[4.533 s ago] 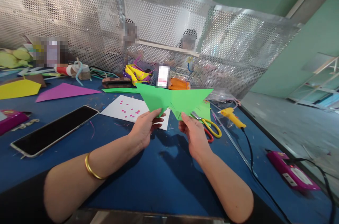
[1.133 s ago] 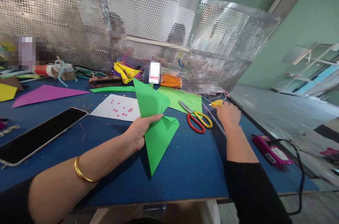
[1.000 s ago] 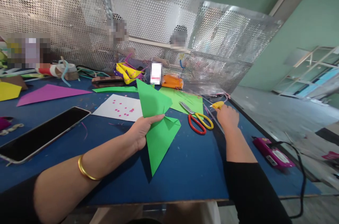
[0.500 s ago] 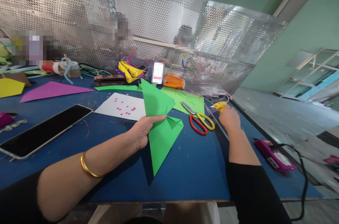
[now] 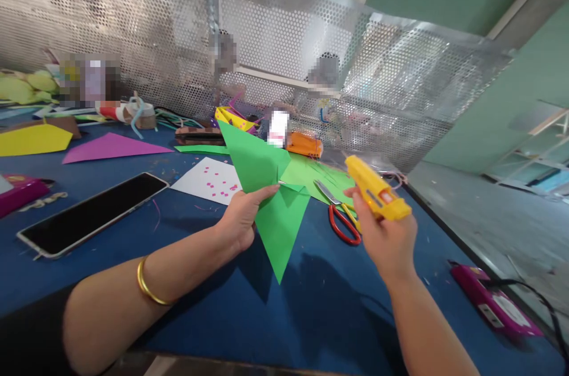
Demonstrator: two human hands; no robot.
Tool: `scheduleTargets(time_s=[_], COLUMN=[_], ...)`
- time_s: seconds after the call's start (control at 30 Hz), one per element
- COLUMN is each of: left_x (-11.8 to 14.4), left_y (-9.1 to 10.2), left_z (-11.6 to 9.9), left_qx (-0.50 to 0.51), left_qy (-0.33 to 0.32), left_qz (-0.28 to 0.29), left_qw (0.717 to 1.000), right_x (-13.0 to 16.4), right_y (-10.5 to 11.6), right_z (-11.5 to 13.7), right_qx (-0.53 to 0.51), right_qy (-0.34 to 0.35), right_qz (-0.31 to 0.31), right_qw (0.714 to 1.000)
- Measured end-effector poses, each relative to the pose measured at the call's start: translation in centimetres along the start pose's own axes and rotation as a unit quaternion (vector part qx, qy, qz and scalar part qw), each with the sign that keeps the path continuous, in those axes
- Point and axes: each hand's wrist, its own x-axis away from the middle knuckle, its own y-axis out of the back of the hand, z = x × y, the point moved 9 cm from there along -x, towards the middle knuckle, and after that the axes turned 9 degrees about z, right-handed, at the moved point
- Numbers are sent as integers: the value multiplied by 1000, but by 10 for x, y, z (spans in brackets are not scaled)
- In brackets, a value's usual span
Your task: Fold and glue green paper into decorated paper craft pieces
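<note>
Folded green paper (image 5: 255,153) is pinched in my left hand (image 5: 242,216), thumb on top near the middle fold, its lower point hanging above the blue table. To its right, my right hand (image 5: 389,245) grips a yellow glue gun (image 5: 376,189), raised off the table with its nozzle pointing up and to the left, apart from the paper. Scissors (image 5: 342,225) with one red and one yellow handle lie beneath the gun, partly hidden by my right hand. Behind the green paper lies a white sheet (image 5: 207,177) with small pink pieces on it.
A black-screened phone (image 5: 93,213) lies on the left of the blue table (image 5: 213,322). Purple paper (image 5: 115,149) and yellow paper (image 5: 35,140) are behind it. An orange pouch (image 5: 304,145) sits at the back. A magenta box (image 5: 493,299) with a black cord is near the right edge.
My right hand has lifted the glue gun from the table's right side and brought it nearer the camera. The green paper has tilted in my left hand. The whole view has shifted slightly.
</note>
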Motion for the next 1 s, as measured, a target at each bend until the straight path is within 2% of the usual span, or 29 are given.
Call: scheduleTargets(time_s=[0.07,0.2,0.33,0.43,0.6,1.0], left_x=[0,-3,-5,-5,-4,-6], left_y=[1,4,4,3,3,3], left_z=[-5,-6,-2,-1,-1,-1], left_qx=[4,0,-2,-7,-12,-21], left_qy=[-6,22,56,72,83,68], left_qz=[-10,-24,-26,-29,-33,-28], left_qw=[1000,999,998,997,996,997], right_x=[10,19,25,29,30,30], right_y=[-13,-29,-37,-40,-43,-45], right_z=[26,51,65,71,77,76], right_qx=[-35,-28,68,135,164,185], right_qy=[64,141,242,288,309,309], right_qz=[48,115,141,135,142,142], right_qw=[996,983,958,939,926,922])
